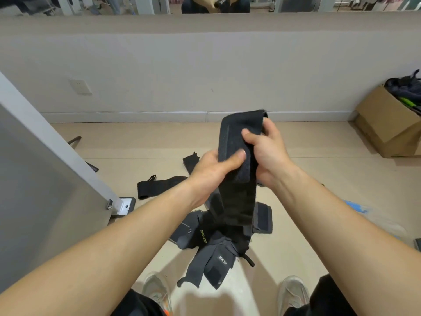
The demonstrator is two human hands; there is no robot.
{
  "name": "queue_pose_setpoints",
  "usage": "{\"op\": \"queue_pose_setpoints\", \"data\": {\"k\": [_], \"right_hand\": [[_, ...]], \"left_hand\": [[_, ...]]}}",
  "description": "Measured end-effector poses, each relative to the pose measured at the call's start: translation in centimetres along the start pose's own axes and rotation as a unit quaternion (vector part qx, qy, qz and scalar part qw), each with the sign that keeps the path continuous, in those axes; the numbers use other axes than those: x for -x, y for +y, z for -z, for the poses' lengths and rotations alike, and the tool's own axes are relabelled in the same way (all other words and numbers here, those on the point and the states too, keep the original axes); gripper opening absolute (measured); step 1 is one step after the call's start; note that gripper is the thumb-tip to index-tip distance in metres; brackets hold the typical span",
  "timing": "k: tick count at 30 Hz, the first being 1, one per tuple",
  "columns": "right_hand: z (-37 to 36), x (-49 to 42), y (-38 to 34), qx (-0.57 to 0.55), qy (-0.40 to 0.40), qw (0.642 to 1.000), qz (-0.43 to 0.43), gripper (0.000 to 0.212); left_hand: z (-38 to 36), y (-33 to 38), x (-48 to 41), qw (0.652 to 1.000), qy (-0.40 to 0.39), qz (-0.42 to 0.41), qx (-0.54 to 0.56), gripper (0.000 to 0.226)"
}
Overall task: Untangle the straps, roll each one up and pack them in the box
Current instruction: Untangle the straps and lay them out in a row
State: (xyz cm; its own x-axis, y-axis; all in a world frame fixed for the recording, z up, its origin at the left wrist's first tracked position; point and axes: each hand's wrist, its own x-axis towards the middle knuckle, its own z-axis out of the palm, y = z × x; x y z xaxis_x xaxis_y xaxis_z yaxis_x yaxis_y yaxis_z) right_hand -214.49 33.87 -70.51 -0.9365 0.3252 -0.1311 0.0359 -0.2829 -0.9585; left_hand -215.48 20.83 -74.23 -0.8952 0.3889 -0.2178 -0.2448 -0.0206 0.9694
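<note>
Floor: pale beige floor [307, 224]; tangled grey-black straps [216, 252] heaped below the grip.
Strap: wide black fabric strap [239, 137], likely soft and limp; best held near its top.
Grip: left hand [211, 169], right hand [266, 151], both clamped there.
Box: brown cardboard box [387, 124], far right.

A strap [239, 137] hangs between the left hand [214, 169] and right hand [268, 153], above a pile of straps [214, 247] on the floor [319, 156] before the shoes [157, 288]. A second strap [157, 187] lies left of the pile. The box [387, 124] stands far right, by the wall [205, 76].
</note>
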Motion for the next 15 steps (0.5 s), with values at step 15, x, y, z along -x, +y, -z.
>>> {"op": "queue_pose_setpoints", "data": {"k": [15], "right_hand": [[12.2, -2.9, 1.7, -0.110, 0.192, 0.975, -0.028, 0.042]], "left_hand": [[-3.9, -15.6, 3.2, 0.955, -0.147, 0.230, -0.116, 0.034]]}}
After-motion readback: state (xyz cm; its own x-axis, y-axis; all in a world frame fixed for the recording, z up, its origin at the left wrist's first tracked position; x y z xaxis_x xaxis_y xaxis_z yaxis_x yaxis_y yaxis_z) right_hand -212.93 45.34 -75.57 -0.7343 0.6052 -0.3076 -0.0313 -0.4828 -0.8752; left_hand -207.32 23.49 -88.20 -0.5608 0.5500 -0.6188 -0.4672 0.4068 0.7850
